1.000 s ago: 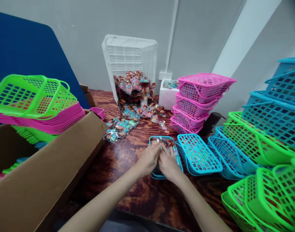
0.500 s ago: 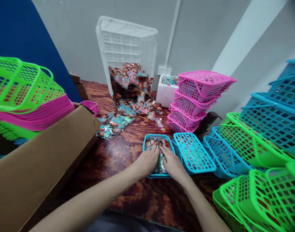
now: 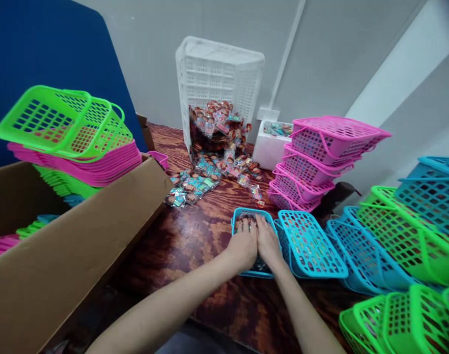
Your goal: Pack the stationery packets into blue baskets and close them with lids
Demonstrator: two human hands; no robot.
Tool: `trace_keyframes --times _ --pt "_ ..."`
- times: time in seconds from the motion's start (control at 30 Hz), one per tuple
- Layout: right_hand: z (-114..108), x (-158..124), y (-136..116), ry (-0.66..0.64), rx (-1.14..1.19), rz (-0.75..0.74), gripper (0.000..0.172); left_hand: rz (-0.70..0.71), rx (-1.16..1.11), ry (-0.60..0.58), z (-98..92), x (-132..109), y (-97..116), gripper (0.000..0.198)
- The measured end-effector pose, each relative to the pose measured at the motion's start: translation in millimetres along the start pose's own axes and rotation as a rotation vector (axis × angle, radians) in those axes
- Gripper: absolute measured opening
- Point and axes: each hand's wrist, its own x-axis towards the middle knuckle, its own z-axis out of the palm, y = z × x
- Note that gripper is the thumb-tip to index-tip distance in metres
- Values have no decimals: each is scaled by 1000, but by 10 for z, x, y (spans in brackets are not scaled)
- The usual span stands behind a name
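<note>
A small blue plastic basket (image 3: 257, 274) stands on the dark wood-grain table in front of me, holding shiny small packets (image 3: 262, 266). My left hand (image 3: 245, 247) lies over the packets inside it, fingers stretched forward and palm down. Right beside it, touching it, my right hand (image 3: 267, 241) reaches into the same basket with straight fingers. Both hands are open and seem to press on the packets, much of which they cover. Against the basket's right side is another blue basket (image 3: 311, 246), with its perforated lid-like face up and coloured things showing through the holes.
A tipped white crate (image 3: 219, 64) spills doll-printed packets (image 3: 195, 184) onto the table. Pink baskets (image 3: 313, 169) are stacked at back right, near a white foam box (image 3: 270, 150). Green baskets (image 3: 397, 319) stand at right. On the left, a cardboard box (image 3: 99, 236) holds nested baskets.
The view has turned left, so things sit farther right. My hands have drawn together and shifted over the packets in the blue basket; before, there was a gap between the palms.
</note>
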Motion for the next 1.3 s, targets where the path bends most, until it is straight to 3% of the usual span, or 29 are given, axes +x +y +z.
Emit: trace_keyframes --times 0.07,0.17,0.27,0.43,0.53,0.63,0.73,0.87,0.97,1.17,1.3 --pt "-27 -37 40 25 100 -14 49 -19 24 25 -43 -20 9 55" --pt "-245 -130 136 137 229 -48 43 -1 50 62 -115 -43 -25 52" --pt "-424 -213 248 255 355 43 45 36 7 80 -107 -4 -72 50" --pt "-290 -331 241 108 792 307 73 -89 -144 31 157 173 -28 59" --pt "-164 -429 146 98 947 396 80 -148 -161 16 300 231 3 62" --pt "-88 -507 107 98 847 367 80 -143 -153 28 345 214 15 60" --pt "-38 -535 158 115 569 227 75 -106 -114 55 318 161 37 61" --pt "-22 -537 263 113 252 48 66 13 61 180 254 82 14 62" --pt "-14 -560 277 125 119 10 61 68 137 141 227 46 -61 59" --pt "-25 -552 207 131 32 21 56 59 113 42 274 102 -67 58" --pt "-330 -525 193 232 127 -1 56 63 72 29 300 116 -3 60"
